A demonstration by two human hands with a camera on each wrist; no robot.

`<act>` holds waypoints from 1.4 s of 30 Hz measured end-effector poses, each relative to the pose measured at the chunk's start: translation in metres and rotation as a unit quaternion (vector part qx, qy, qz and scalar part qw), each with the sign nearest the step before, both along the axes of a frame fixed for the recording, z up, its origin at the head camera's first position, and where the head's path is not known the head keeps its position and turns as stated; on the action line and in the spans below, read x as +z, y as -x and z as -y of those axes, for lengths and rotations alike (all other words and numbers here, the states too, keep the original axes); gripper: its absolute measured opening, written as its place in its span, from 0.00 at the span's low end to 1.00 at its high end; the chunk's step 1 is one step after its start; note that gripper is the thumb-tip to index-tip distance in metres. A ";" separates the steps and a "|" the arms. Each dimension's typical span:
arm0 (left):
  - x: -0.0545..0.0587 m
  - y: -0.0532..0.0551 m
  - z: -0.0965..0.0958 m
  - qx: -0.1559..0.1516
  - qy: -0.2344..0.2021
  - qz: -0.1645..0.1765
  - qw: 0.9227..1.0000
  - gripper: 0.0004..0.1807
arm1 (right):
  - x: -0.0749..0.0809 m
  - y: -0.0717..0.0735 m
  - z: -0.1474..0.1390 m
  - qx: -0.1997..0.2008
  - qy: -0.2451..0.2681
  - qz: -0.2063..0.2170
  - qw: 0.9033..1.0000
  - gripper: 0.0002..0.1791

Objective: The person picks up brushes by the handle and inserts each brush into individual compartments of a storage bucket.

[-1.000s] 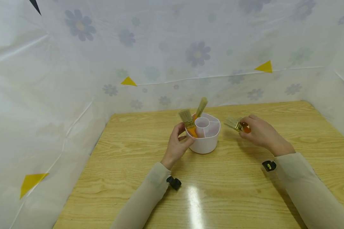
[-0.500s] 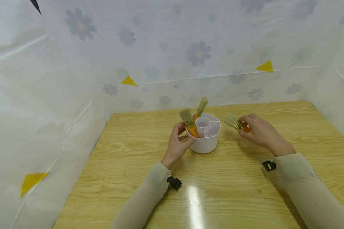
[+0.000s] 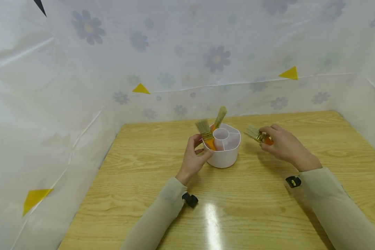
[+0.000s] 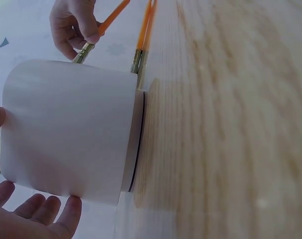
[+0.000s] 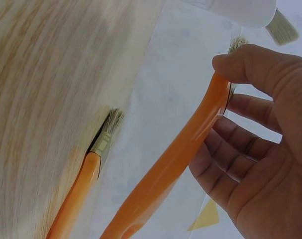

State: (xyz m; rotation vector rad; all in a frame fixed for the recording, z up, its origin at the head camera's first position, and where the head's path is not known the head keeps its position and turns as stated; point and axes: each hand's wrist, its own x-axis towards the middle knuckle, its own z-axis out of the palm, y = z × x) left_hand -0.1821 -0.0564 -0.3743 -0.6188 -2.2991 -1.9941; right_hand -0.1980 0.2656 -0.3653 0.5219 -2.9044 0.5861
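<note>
A white compartmented organizer (image 3: 222,160) stands on the wooden table, with a round cup in its middle. My left hand (image 3: 191,161) holds it at the left, thumb near the rim and fingertips against its wall (image 4: 66,129). Two paintbrushes stand in it bristles up: a wide one (image 3: 202,125) leaning left beside my left fingers, and another (image 3: 220,116) tilted right behind it. To the right, my right hand (image 3: 283,146) pinches a paintbrush (image 3: 253,133) near its ferrule, bristles toward the organizer. Its orange handle (image 5: 165,162) slants below the palm. Another paintbrush (image 5: 77,191) lies on the table.
The wood-grain table (image 3: 137,201) ends at a white flowered plastic sheet (image 3: 175,55) behind and at the left. Yellow tape triangles (image 3: 141,89) stick to the sheet. Black wrist cameras (image 3: 190,200) sit at both cuffs.
</note>
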 end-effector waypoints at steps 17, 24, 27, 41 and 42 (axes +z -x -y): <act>0.000 0.001 0.000 -0.007 0.006 0.001 1.000 0.35 | 0.003 -0.001 0.002 0.009 -0.003 0.001 1.000 0.32; 0.001 0.000 0.000 -0.008 0.008 -0.004 1.000 0.35 | 0.003 -0.001 0.004 0.007 0.000 -0.012 1.000 0.31; 0.001 0.000 0.001 -0.007 0.010 -0.006 1.000 0.36 | 0.003 -0.002 0.006 0.009 0.004 -0.022 1.000 0.31; 0.000 0.000 0.000 -0.004 0.011 -0.013 1.000 0.36 | 0.006 -0.005 0.010 0.019 0.009 -0.057 0.998 0.31; 0.000 0.000 0.000 -0.004 0.009 -0.013 1.000 0.36 | 0.006 -0.005 0.011 0.020 0.010 -0.062 0.998 0.31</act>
